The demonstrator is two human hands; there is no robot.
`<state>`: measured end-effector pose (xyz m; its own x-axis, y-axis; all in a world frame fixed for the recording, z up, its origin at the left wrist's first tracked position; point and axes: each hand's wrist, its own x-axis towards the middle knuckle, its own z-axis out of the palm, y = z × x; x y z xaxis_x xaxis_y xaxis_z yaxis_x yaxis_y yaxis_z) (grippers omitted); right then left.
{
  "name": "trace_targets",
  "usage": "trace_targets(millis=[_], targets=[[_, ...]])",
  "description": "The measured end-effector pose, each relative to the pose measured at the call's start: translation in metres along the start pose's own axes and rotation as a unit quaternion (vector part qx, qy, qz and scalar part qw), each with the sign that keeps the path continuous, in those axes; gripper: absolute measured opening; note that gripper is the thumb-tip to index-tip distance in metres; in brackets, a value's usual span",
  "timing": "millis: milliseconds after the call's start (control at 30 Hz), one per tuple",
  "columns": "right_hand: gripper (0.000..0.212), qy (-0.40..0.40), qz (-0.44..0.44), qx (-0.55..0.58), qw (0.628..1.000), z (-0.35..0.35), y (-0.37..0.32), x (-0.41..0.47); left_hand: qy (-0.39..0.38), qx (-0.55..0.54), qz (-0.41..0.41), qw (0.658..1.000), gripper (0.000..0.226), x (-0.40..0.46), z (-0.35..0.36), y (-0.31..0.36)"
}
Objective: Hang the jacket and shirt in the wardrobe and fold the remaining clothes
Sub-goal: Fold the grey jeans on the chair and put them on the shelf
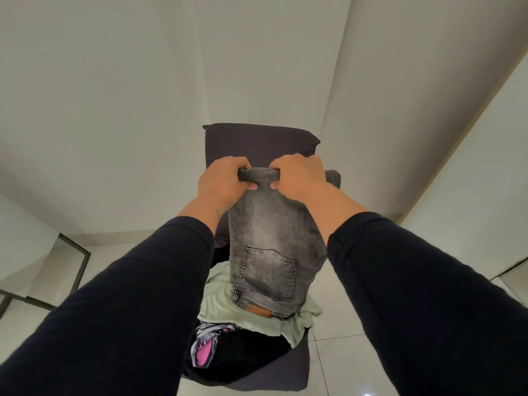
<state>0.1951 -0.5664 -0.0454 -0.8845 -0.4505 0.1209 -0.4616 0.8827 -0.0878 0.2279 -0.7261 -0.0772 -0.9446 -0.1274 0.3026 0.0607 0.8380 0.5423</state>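
Note:
Grey washed jeans (274, 247) hang doubled over in front of me, back pocket and waistband tag pointing down. My left hand (221, 182) and my right hand (300, 177) both grip the folded top edge, close together. Under the jeans, a pale green garment (220, 304) lies on the dark chair (257, 141). A black garment with a pink and white print (205, 347) lies at the seat's front.
The chair stands against a white wall on a glossy white tile floor (343, 352). A black-framed glass table (77, 261) is at the left. A tall white panel with a wooden edge (468, 130), maybe the wardrobe, rises at the right.

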Motion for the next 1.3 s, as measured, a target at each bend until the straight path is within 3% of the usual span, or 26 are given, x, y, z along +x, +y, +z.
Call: trace_targets(millis=[33,100,167,200,267,333,400,500,633,867,1000,1133,1200,1300], targets=[[0.004,0.018,-0.007,-0.009,1.0,0.0,-0.002,0.002,0.012,-0.041,-0.01,0.999,0.03,-0.001,0.001,-0.002],[0.013,0.039,-0.005,-0.013,0.999,-0.003,-0.002,0.004,0.018,-0.107,-0.063,0.992,0.062,-0.006,0.003,-0.013],[0.018,0.052,-0.001,-0.006,0.999,-0.008,-0.001,0.009,-0.019,-0.074,-0.149,0.986,0.082,-0.015,0.009,-0.03],[0.018,0.061,0.001,-0.005,0.998,-0.01,-0.001,0.011,-0.051,-0.065,-0.209,0.974,0.081,-0.021,0.013,-0.036],[0.017,0.085,-0.002,0.006,0.996,-0.012,-0.003,0.016,-0.15,-0.152,-0.335,0.918,0.071,-0.034,0.02,-0.035],[0.015,0.106,-0.013,0.015,0.994,-0.014,-0.008,0.018,-0.232,-0.267,-0.371,0.859,0.079,-0.04,0.029,-0.026],[0.012,0.124,-0.028,0.024,0.992,-0.016,-0.011,0.02,-0.205,-0.336,-0.359,0.846,0.098,-0.035,0.038,-0.02],[0.015,0.146,-0.047,0.032,0.988,-0.02,-0.013,0.018,-0.147,-0.36,-0.318,0.865,0.111,-0.024,0.042,-0.013],[0.017,0.145,-0.068,0.046,0.986,-0.022,-0.012,0.001,-0.152,-0.344,-0.286,0.881,0.115,-0.029,0.042,-0.022],[0.011,0.067,-0.122,0.067,0.988,0.025,-0.024,-0.069,-0.079,-0.323,-0.304,0.893,0.087,-0.103,0.064,-0.058],[0.014,-0.024,-0.099,0.122,0.987,0.06,-0.026,-0.132,-0.09,-0.243,-0.322,0.91,0.072,-0.172,0.076,-0.061],[0.02,-0.079,-0.109,0.132,0.982,0.094,-0.032,-0.196,-0.117,-0.155,-0.336,0.921,0.08,-0.253,0.083,-0.051],[0.02,-0.101,-0.12,0.125,0.98,0.109,-0.033,-0.227,-0.128,-0.068,-0.315,0.938,0.086,-0.288,0.087,-0.047],[0.022,-0.125,-0.133,0.13,0.975,0.129,-0.031,-0.263,-0.109,-0.036,-0.272,0.955,0.068,-0.331,0.092,-0.039]])
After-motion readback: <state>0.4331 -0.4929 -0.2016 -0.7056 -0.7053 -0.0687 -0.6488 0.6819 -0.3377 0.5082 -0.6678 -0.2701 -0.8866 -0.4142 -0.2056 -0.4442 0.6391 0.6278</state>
